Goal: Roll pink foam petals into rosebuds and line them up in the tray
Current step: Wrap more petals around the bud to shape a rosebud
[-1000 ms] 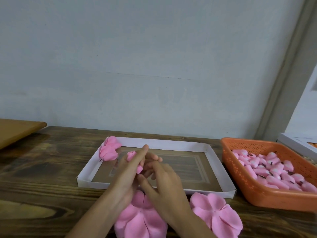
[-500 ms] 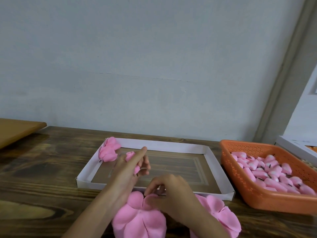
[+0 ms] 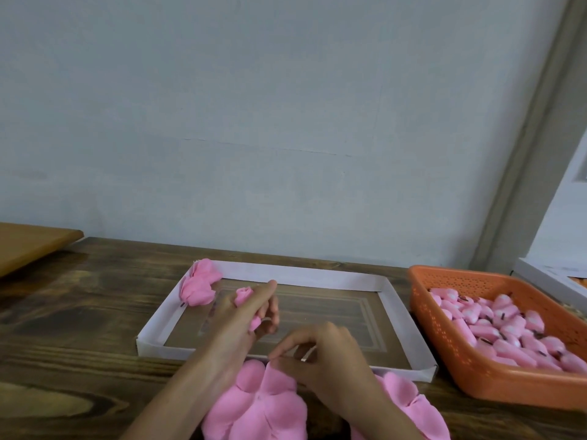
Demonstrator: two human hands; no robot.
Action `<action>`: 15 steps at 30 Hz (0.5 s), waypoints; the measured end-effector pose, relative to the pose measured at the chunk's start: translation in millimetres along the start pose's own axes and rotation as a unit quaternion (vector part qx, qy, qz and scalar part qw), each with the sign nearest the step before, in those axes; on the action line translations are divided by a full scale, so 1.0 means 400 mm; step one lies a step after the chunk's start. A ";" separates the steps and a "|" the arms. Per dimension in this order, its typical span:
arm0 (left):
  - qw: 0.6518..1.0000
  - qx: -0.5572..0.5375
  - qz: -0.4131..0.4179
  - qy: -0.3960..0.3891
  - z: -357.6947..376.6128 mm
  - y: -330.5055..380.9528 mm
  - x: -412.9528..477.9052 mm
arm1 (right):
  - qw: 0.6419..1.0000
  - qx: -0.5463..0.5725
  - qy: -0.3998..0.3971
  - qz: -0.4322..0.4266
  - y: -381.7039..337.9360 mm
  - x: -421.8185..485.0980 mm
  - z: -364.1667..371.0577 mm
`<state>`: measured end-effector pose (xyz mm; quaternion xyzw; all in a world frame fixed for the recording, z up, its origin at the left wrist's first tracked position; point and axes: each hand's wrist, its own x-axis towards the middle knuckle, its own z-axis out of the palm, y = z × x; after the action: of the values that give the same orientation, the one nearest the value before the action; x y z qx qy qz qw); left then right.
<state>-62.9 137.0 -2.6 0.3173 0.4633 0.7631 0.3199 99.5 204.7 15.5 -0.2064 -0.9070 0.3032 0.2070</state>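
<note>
A shallow white-rimmed tray [image 3: 305, 274] lies on the wooden table. Rolled pink rosebuds [image 3: 198, 287] sit in its far left corner. My left hand [image 3: 241, 315] hovers over the tray's left half and holds a small pink rosebud [image 3: 244, 295] between fingers and thumb. My right hand [image 3: 320, 357] is at the tray's near edge, fingertips pinching the top edge of a petal in the flat pink foam petal pile [image 3: 260, 404]. A second petal cluster [image 3: 409, 404] lies to the right, partly hidden by my right forearm.
An orange plastic basket [image 3: 444, 354] full of small pink foam pieces stands right of the tray. A white box corner [image 3: 546, 281] shows behind it. A lighter wooden board [image 3: 28, 246] lies at the far left. The wall runs close behind the table.
My right hand has left the rosebud and dropped back to the near petal pile, where it pinches a petal. My left hand keeps the bud over the tray.
</note>
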 end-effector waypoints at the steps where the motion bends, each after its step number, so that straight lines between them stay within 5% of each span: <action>1: 1.000 0.001 0.002 -0.010 -0.005 -0.003 0.003 | 1.000 -0.004 0.004 -0.006 0.001 0.001 0.000; 15: 1.000 -0.022 0.015 -0.014 0.004 0.017 -0.005 | 0.976 0.196 -0.039 0.084 0.013 0.000 0.003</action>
<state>-61.7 133.5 3.9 0.3281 0.4367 0.7733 0.3218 100.2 207.8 11.1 -0.2250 -0.8167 0.4994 0.1816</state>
